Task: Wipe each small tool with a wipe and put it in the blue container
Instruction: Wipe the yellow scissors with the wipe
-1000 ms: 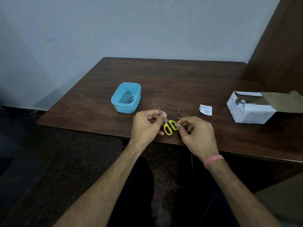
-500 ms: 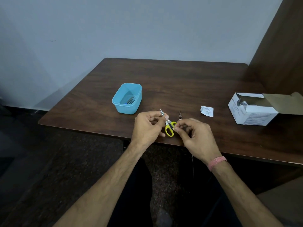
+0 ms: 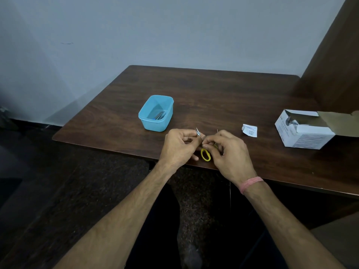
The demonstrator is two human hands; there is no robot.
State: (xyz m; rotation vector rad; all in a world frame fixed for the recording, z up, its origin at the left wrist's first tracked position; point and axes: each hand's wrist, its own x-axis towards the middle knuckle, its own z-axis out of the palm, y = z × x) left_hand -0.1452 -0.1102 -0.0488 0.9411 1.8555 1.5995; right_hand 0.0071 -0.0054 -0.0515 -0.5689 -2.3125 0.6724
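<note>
Left hand [image 3: 177, 147] pinches the small yellow-handled steel scissors [image 3: 205, 154] by the blades. Right hand [image 3: 228, 152] fingers [image 3: 206, 141] are curled at the blades; whether they hold a wipe, cannot tell. Best to wipe away from the tips.

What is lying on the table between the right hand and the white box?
In the head view, a small torn white packet lies on the table between the right hand and the white box.

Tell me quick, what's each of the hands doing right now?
Left hand: closed, pinching the blade end of the yellow-handled scissors.
Right hand: closed, fingers curled at the scissors; what it pinches cannot be told.
</note>
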